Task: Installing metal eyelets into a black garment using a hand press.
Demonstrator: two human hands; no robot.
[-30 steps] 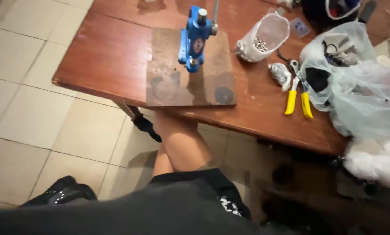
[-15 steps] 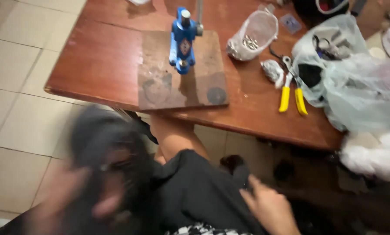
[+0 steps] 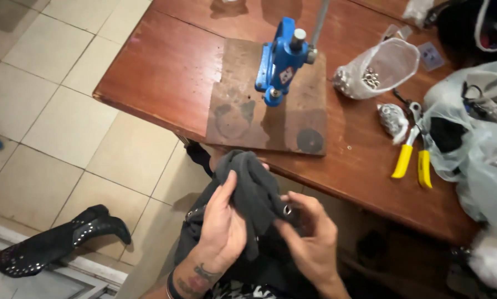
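My left hand (image 3: 222, 227) grips a bunched dark grey fabric piece (image 3: 254, 188) held over my lap, just below the table's front edge. My right hand (image 3: 309, 235) pinches the same fabric at a small metal eyelet (image 3: 287, 210) set in the cloth. Above them, a blue hand press (image 3: 282, 61) stands on a worn brown board (image 3: 243, 111) on the reddish wooden table (image 3: 160, 66). Neither hand touches the press.
A clear plastic bag of metal eyelets (image 3: 373, 72) lies right of the press. Yellow-handled pliers (image 3: 412, 158) and crumpled plastic bags (image 3: 475, 133) sit at the table's right end. A studded black boot (image 3: 54, 243) lies on the tiled floor at the left.
Both hands have come up into view holding the dark fabric, which was a blur at the lower left half a second ago. The view has tilted down and shifted.
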